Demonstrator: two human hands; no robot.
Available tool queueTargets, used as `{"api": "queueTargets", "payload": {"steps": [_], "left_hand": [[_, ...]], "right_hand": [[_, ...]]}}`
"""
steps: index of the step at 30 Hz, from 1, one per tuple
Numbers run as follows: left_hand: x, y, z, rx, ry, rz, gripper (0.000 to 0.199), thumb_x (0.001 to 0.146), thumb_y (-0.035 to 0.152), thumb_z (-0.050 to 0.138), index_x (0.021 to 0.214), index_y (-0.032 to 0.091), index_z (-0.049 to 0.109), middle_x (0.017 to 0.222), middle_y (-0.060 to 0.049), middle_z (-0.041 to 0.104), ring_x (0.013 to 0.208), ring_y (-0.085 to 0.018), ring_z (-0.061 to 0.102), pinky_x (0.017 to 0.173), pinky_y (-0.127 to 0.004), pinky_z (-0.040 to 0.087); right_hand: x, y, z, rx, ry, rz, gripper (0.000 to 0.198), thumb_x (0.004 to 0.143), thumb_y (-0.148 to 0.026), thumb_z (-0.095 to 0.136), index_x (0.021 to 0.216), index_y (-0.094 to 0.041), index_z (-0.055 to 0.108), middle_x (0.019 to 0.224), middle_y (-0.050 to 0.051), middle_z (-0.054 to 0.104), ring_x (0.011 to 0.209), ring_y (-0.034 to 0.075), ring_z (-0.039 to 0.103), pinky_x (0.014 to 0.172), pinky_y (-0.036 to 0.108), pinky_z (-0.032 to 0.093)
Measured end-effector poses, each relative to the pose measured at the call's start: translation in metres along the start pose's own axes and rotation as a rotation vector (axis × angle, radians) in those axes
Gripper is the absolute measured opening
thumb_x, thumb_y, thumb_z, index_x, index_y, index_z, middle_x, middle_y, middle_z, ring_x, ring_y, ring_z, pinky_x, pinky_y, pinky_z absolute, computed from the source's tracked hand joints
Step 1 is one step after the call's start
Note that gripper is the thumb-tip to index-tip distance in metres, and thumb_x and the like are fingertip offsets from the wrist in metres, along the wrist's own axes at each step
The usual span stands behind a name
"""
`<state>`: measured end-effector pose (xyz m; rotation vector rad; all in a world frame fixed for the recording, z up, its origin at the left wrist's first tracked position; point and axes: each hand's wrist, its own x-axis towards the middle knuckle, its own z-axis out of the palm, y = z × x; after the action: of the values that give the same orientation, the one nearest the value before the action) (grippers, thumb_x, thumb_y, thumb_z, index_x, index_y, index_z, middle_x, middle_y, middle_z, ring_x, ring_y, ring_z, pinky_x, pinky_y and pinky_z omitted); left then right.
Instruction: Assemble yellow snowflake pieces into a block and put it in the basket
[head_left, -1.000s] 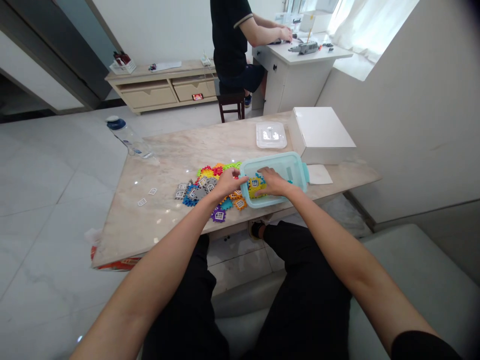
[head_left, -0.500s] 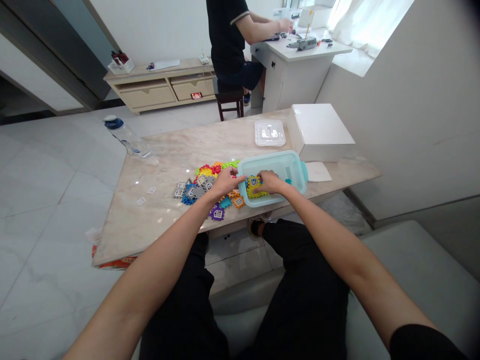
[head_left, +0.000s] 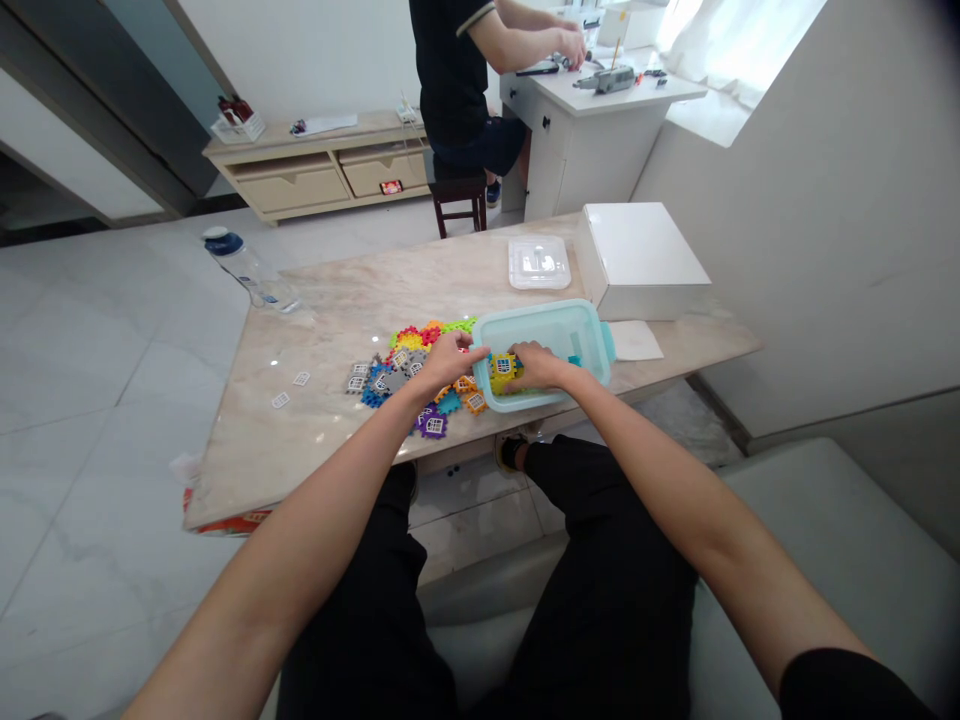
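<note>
A pale turquoise plastic bin [head_left: 546, 315] stands on the marble-look table. My left hand [head_left: 448, 362] is closed on its left rim, thumb over the edge. Inside the bin, my right hand [head_left: 534, 366] has its fingers around yellow interlocking building pieces [head_left: 504, 372], one with a white window insert. A few blue-green pieces [head_left: 574, 360] show at the bin's right end. Left of the bin, partly behind my left hand, lies a pile of colourful building pieces [head_left: 390, 380] in grey, blue, red, yellow, green, orange and purple.
A clear plastic lid [head_left: 538, 263] and a white box [head_left: 645, 255] stand behind the bin. A water bottle [head_left: 251, 272] is at the far left, with two loose white window inserts [head_left: 301, 379] nearer. Another person [head_left: 457, 90] sits at a white desk [head_left: 592, 130].
My right hand and the yellow pieces have shifted slightly within the bin. My left hand stays at the bin's rim. The person at the desk has moved their hands a little.
</note>
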<state>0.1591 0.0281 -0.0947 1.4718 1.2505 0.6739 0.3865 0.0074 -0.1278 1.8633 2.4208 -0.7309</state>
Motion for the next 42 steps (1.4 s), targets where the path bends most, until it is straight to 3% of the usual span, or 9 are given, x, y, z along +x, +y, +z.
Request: {"api": "queueTargets", "payload": {"steps": [7,12,24,28,35,42], "left_hand": [[-0.004,0.007,0.002,-0.002,0.037,-0.019,0.038,0.081,0.038,0.090,0.099,0.014,0.066,0.100,-0.010,0.074,0.082,-0.020,0.073,0.065,-0.030,0.062],[-0.004,0.005,0.002,-0.086,-0.010,-0.047,0.039,0.082,0.042,0.090,0.098,0.013,0.067,0.099,-0.011,0.076,0.080,-0.020,0.074,0.067,-0.031,0.063],[-0.005,0.008,0.003,-0.125,-0.016,-0.134,0.028,0.086,0.034,0.086,0.095,0.012,0.071,0.098,-0.011,0.079,0.081,-0.020,0.076,0.069,-0.031,0.065],[-0.002,0.004,0.007,-0.065,0.048,-0.125,0.027,0.086,0.032,0.084,0.097,0.013,0.070,0.101,-0.012,0.078,0.082,-0.022,0.077,0.065,-0.032,0.064],[-0.001,0.001,0.006,-0.025,0.012,-0.088,0.032,0.085,0.038,0.082,0.101,0.014,0.067,0.101,-0.013,0.078,0.086,-0.024,0.077,0.067,-0.032,0.064],[0.003,0.006,0.006,0.056,0.036,-0.075,0.030,0.083,0.035,0.082,0.101,0.016,0.067,0.089,-0.009,0.076,0.077,-0.022,0.075,0.065,-0.031,0.060]], "right_hand": [[0.003,0.002,0.005,0.159,-0.074,-0.125,0.051,0.085,-0.037,0.088,0.130,-0.019,0.071,0.131,0.012,0.076,0.113,0.028,0.074,0.097,0.031,0.055],[0.001,-0.001,0.007,0.205,-0.089,-0.069,0.056,0.085,-0.043,0.087,0.132,-0.018,0.072,0.133,0.013,0.077,0.113,0.029,0.075,0.093,0.031,0.057],[0.007,0.001,0.014,0.219,-0.075,-0.104,0.053,0.078,-0.042,0.090,0.125,-0.019,0.078,0.124,0.010,0.081,0.107,0.029,0.077,0.091,0.029,0.057],[0.009,-0.004,0.015,0.145,-0.058,-0.061,0.059,0.076,-0.045,0.091,0.126,-0.019,0.078,0.122,0.012,0.081,0.108,0.030,0.077,0.091,0.030,0.057],[0.007,-0.004,0.013,0.195,-0.030,-0.076,0.049,0.081,-0.038,0.088,0.125,-0.018,0.078,0.122,0.010,0.081,0.108,0.028,0.076,0.092,0.028,0.055],[0.003,-0.003,0.009,0.272,-0.008,-0.054,0.037,0.084,-0.035,0.086,0.116,-0.018,0.081,0.112,0.006,0.083,0.098,0.024,0.076,0.084,0.025,0.053]]}}
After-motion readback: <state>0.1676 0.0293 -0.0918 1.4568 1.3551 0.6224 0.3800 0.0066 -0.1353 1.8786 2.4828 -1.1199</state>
